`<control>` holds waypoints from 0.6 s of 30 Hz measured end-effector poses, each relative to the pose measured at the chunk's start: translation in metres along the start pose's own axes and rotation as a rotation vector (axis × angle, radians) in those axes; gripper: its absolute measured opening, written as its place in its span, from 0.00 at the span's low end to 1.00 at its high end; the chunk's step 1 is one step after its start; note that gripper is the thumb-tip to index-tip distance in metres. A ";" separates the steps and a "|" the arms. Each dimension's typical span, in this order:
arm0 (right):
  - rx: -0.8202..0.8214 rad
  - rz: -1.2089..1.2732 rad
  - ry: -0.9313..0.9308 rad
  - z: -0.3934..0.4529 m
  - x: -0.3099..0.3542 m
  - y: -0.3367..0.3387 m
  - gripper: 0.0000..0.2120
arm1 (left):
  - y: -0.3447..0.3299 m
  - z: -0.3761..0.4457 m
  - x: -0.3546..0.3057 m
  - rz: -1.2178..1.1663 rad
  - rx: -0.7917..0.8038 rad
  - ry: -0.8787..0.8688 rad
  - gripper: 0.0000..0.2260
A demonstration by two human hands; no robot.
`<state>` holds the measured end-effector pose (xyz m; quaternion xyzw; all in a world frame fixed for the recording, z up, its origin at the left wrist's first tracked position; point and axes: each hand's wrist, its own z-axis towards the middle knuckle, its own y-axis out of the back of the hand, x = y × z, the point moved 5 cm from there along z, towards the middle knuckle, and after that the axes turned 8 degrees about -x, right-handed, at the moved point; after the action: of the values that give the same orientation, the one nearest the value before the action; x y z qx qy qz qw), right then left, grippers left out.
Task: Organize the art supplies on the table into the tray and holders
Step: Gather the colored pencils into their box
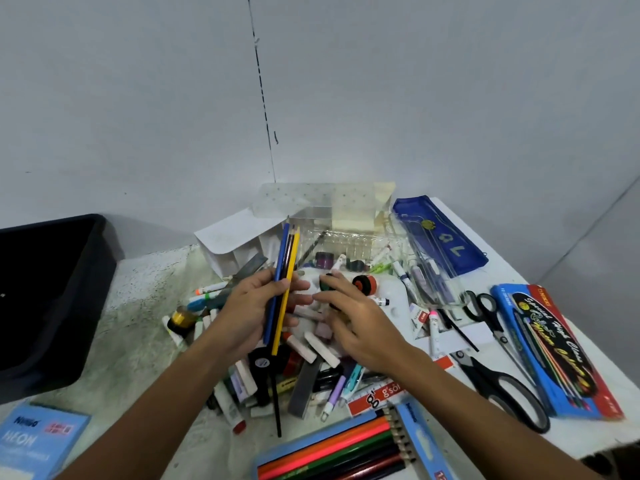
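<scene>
My left hand (251, 306) grips three coloured pencils (282, 292), tips toward twelve o'clock, while my right hand (360, 327) hovers loosely spread, holding nothing.

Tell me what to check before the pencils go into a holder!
1. Left hand grips the colored pencils firmly: ok.
2. Pencil tips all point the same way, up: ok.
3. Right hand is free to help: ok, it holds nothing, over the pile.
4. White holder has room inside: cannot tell.
5. Clear holder is within reach behind the pile: ok.
</scene>
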<state>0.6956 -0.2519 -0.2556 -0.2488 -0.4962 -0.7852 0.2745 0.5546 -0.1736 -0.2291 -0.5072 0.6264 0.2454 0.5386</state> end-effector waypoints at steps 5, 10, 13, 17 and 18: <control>-0.170 0.014 -0.036 -0.006 -0.010 0.034 0.14 | -0.028 0.009 0.007 0.070 0.079 0.049 0.07; -0.230 -0.141 -0.071 -0.020 -0.030 0.051 0.16 | -0.027 0.019 0.017 0.143 -0.009 0.105 0.07; -0.067 -0.153 -0.144 -0.025 -0.039 0.046 0.16 | -0.023 0.019 0.017 0.133 -0.035 0.096 0.08; -0.160 -0.189 -0.125 -0.023 -0.035 0.045 0.17 | -0.022 0.015 0.011 0.093 -0.053 0.057 0.08; -0.225 -0.174 -0.115 -0.020 -0.033 0.047 0.17 | -0.024 0.013 0.009 0.088 -0.042 0.052 0.08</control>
<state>0.7484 -0.2810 -0.2550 -0.2784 -0.4398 -0.8411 0.1471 0.5825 -0.1744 -0.2358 -0.4967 0.6565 0.2687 0.5002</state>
